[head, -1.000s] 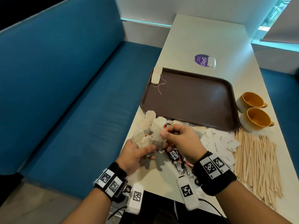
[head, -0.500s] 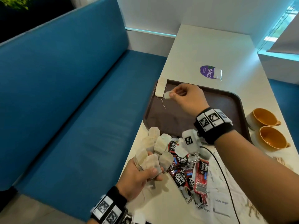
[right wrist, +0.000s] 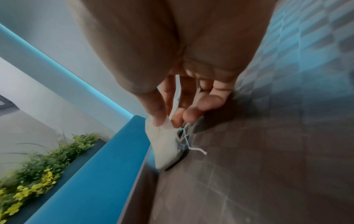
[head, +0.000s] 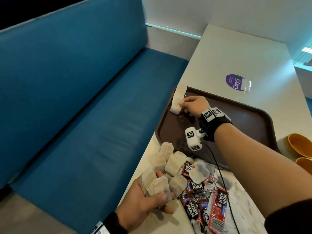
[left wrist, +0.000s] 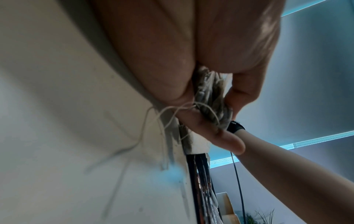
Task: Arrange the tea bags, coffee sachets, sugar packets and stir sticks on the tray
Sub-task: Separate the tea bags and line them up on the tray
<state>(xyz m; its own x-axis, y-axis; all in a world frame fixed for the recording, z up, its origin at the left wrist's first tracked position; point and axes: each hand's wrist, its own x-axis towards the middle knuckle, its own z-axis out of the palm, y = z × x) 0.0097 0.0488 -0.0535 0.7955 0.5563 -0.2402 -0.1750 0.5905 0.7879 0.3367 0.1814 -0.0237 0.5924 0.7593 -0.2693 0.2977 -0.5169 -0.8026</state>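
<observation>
My left hand (head: 158, 200) grips a bunch of beige tea bags (head: 157, 184) at the table's near left edge; in the left wrist view the bag ends (left wrist: 208, 94) and their strings hang from the fist. My right hand (head: 183, 104) reaches over the brown tray (head: 236, 125) and pinches one tea bag (head: 175, 108) down at its far left corner, thumb on the bag (right wrist: 164, 144). Another tea bag (head: 180, 89) lies on the tray rim just beyond. Red coffee sachets (head: 204, 200) lie on the table by the left hand. White sugar packets (head: 244, 196) show partly under my right forearm.
Two orange cups (head: 299, 147) stand right of the tray. A purple sticker with a clear packet (head: 236, 82) lies on the table beyond the tray. A blue bench (head: 84, 115) runs along the table's left edge. A black cable (head: 219, 174) trails from the right wrist.
My right hand left the pile with one tea bag, crossed to the tray's far left corner, and now has it down beside the first bag. The left hand kept its bunch.
</observation>
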